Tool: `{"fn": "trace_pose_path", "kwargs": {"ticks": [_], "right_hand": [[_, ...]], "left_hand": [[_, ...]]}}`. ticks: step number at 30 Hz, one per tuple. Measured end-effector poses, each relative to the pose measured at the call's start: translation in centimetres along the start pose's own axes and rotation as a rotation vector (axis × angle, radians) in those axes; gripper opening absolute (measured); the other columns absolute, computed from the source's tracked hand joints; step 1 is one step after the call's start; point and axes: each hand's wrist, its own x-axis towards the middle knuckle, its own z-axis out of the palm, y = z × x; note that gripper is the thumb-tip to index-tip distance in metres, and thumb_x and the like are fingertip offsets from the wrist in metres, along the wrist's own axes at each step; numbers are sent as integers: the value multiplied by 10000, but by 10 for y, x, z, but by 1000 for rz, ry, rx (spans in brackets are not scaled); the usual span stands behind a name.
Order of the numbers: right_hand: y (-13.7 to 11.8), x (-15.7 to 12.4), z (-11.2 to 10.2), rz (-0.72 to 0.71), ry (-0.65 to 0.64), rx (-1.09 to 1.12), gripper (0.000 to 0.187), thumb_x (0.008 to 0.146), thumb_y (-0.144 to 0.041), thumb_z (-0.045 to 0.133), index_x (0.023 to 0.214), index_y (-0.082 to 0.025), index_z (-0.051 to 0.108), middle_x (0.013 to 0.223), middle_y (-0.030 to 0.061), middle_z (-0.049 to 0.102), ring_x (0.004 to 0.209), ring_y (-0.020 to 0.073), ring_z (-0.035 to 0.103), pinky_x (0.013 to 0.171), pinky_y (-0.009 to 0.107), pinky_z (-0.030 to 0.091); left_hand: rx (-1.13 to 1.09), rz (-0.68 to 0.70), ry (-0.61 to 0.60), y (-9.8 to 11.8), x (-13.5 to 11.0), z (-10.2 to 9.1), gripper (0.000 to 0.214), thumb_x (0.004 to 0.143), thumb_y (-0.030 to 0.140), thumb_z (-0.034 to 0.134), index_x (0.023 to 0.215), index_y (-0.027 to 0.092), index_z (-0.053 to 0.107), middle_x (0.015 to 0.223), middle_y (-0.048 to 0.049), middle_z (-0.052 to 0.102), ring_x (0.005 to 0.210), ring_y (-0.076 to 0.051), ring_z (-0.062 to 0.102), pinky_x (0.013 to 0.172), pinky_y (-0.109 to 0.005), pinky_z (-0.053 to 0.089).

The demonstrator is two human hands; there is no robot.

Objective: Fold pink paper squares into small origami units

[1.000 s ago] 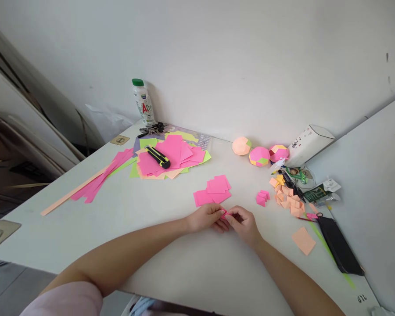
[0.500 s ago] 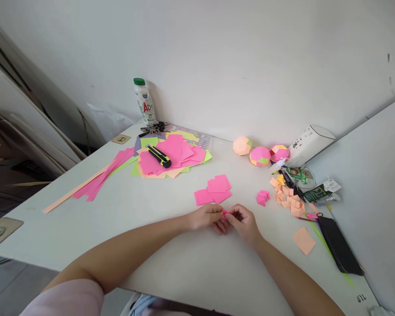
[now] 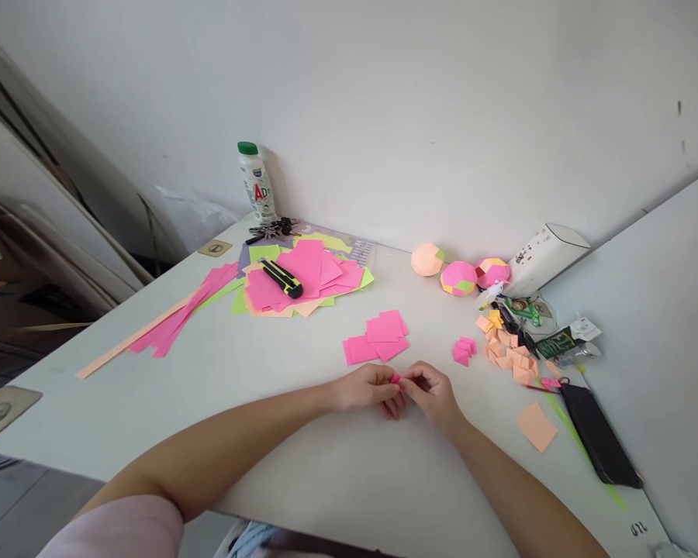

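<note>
A small folded piece of pink paper (image 3: pixel 396 380) is pinched between my two hands at the middle of the table. My left hand (image 3: pixel 372 389) grips its left side, thumb on top, the lower fingers curled beneath. On the other side my right hand (image 3: pixel 431 391) holds the piece between thumb and forefinger. Fingers cover most of the paper, so its folds cannot be made out. Just beyond my left hand lie several flat pink paper rectangles (image 3: pixel 378 338). Small folded pink pieces (image 3: pixel 464 350) sit beyond my right hand, beside a heap of folded peach pieces (image 3: pixel 509 349).
A black and yellow utility knife (image 3: pixel 281 277) rests on a pile of coloured paper (image 3: pixel 308 271); paper strips (image 3: pixel 180 314) lie left. Paper balls (image 3: pixel 458 277) stand by the wall. At right are a peach sheet (image 3: pixel 537 426) and a black pouch (image 3: pixel 598 434). A bottle (image 3: pixel 257 182) stands behind.
My fingers have shifted slightly around the pink piece, and less of it shows now. The view has tilted a little; the other things lie where they were.
</note>
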Motion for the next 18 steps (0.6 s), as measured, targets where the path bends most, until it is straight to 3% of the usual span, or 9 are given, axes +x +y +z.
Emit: {"fn": "trace_pose_path", "kwargs": {"ticks": [6,18], "right_hand": [[-4,1,-2,62,-32,80,219,801,-354,616,682,-177,563,632,-13,507,563,111,457,524,243,433],[-5,1,-4,109,-37,150,235,801,-379,615,691,-178,563,600,-15,552,543,119,484,527,248,414]], "left_hand": [[36,-5,92,-6,3,4,406,740,545,605,781,142,565,692,-57,676,588,-166,659,526,-279,523],[37,45,177,-3,3,8,398,685,521,661,784,152,548,775,-42,656,605,-161,649,456,-254,495]]}}
